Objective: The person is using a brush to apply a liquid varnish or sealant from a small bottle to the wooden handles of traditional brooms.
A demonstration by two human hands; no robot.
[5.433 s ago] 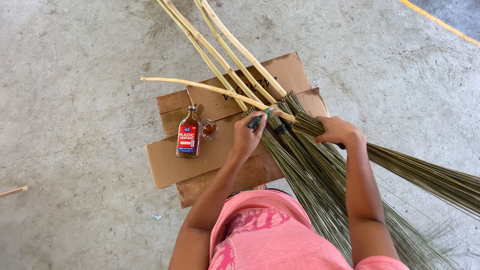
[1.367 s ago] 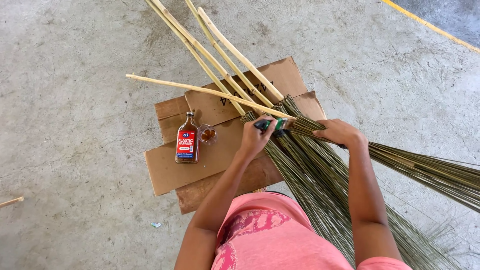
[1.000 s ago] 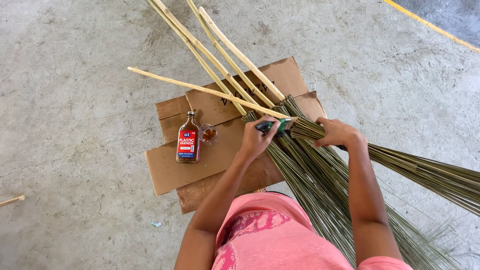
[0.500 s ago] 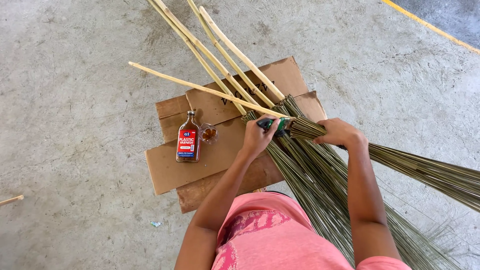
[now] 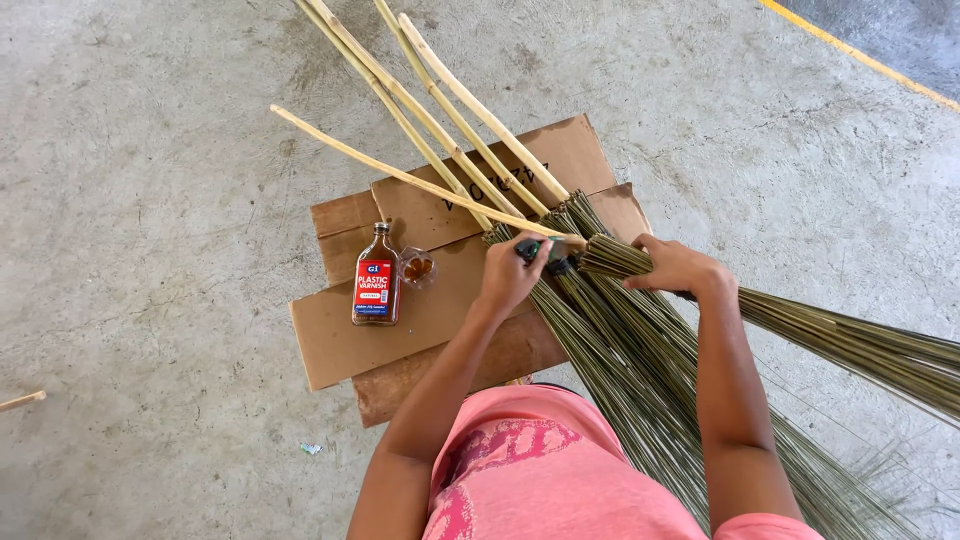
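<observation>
Left hand [image 5: 508, 275] pinches a dark tool [image 5: 535, 250] at the broom's neck — right hand [image 5: 678, 268] grips the bundle [image 5: 615, 258]; bottle [image 5: 376, 289] on cardboard [image 5: 330, 340].

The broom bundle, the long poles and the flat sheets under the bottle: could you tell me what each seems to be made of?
Broom bundle: thin, stiff, olive-brown plant ribs, probably palm midribs, dull and dry.
Long poles: pale tan, matte, likely bamboo or cane; faint joints show.
Flat sheets: plain brown corrugated cardboard, with fold lines and flaps.
</observation>
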